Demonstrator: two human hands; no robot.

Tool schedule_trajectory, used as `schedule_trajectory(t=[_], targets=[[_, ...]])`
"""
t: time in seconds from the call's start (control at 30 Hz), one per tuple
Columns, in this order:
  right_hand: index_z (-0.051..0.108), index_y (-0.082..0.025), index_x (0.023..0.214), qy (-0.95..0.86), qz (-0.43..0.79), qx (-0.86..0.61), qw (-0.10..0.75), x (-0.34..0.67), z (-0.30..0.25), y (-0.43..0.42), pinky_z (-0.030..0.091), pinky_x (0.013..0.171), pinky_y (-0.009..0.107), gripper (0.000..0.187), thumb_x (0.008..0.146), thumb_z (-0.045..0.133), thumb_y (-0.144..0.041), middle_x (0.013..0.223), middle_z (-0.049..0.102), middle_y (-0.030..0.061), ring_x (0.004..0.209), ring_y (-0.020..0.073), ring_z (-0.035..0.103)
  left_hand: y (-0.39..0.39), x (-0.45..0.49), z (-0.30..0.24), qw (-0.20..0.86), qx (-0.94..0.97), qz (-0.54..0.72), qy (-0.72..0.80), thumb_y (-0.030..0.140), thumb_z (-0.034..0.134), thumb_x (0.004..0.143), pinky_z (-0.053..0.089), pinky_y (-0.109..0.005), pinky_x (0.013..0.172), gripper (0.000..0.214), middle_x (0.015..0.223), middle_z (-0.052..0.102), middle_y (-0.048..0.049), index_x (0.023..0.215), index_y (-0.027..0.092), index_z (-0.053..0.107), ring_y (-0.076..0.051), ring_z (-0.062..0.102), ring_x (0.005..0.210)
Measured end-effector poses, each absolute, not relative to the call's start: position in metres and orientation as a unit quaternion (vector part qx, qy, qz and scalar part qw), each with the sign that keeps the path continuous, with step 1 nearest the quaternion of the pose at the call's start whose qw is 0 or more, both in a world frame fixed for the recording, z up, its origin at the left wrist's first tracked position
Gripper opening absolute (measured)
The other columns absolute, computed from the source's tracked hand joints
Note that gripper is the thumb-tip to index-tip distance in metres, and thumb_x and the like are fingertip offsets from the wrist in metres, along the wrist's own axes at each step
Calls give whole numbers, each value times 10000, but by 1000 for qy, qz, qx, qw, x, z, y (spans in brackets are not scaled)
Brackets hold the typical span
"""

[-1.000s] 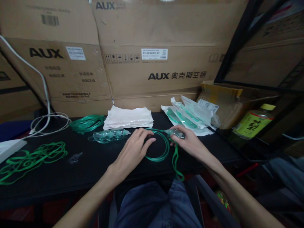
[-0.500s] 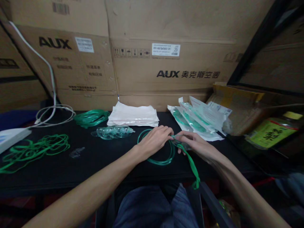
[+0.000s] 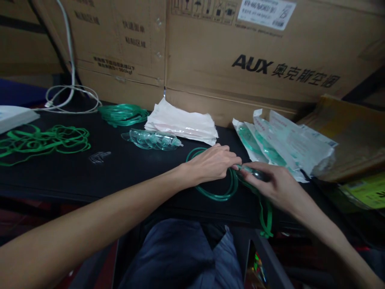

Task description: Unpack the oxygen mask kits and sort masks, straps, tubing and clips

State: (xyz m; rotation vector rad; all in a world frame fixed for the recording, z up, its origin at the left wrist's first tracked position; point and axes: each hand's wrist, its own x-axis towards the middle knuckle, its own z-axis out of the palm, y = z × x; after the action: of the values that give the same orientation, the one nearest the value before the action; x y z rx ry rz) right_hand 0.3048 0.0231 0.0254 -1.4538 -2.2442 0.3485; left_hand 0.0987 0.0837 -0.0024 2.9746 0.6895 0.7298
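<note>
Over the black table, my left hand [image 3: 215, 163] is closed, its fingertips pinching the end of a coiled green tube [image 3: 217, 197] at the mask's narrow connector. The loops of that tube lie on the table beneath the hand. My right hand [image 3: 275, 184] grips a clear greenish oxygen mask [image 3: 259, 175], thumb on top, with the fingers partly hidden. From the mask a green elastic strap [image 3: 266, 220] hangs past the table's front edge. The two hands nearly meet at the joint, which the fingers partly cover.
Behind my hands lie a stack of white pouches [image 3: 183, 122], nested clear masks [image 3: 153, 139] and a green tube bundle [image 3: 123, 114]. Packed masks [image 3: 279, 142] are at the right. Green straps [image 3: 45, 140], small clear parts [image 3: 100, 157] and a white cable [image 3: 72, 72] lie left. Cardboard boxes [image 3: 204, 60] stand behind.
The head view has tilted down and come closer. The mask has turned in my right hand, so its clear body shows more. Both hands keep hold.
</note>
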Motion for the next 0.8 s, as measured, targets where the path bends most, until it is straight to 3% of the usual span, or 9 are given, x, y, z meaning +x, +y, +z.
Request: schedule_trajectory(t=[0.13,0.23,0.33,0.5,0.67,0.8], targets=[[750,-139,993,-846,33,-480,230,302,25,14,522,769,351,322,958,528,-370,922,742,127,816,257,716,81,100,-3,-3,951,222,217,49,476,972,403,-339,822,218,988,726,-71,1001,147,669,-219,590,924],[754,-149,991,-835,49,-501,221,304,28,11,523,770,361,324,941,544,-391,950,757,128,837,277,722,81,100,-5,-2,952,240,190,58,452,1001,410,-333,816,214,1018,723,-81,1025,136,650,-217,598,944],[775,-179,932,-784,167,-563,202,312,30,11,522,709,350,321,892,609,-451,906,778,94,801,282,711,85,95,-7,21,948,270,166,83,468,1013,421,-323,843,182,1037,717,-73,1030,143,639,-213,607,958],[760,-173,804,-551,489,-621,270,343,26,-1,436,447,235,374,826,718,-545,733,725,56,476,127,554,95,83,-5,80,938,258,218,114,566,986,445,-297,830,94,996,712,-74,1008,134,655,-204,638,932],[725,-225,987,-368,643,-585,330,355,19,-23,599,553,297,334,780,806,-474,938,766,84,575,178,659,94,90,4,134,943,240,190,230,654,972,460,-286,921,111,1082,746,-56,1051,168,702,-214,649,1052],[634,-278,1083,-366,695,-513,347,338,16,-27,599,496,315,345,805,797,-401,1005,746,67,577,198,686,95,87,13,153,945,235,169,221,634,986,462,-283,997,203,1184,763,-63,1156,163,730,-207,657,1134]])
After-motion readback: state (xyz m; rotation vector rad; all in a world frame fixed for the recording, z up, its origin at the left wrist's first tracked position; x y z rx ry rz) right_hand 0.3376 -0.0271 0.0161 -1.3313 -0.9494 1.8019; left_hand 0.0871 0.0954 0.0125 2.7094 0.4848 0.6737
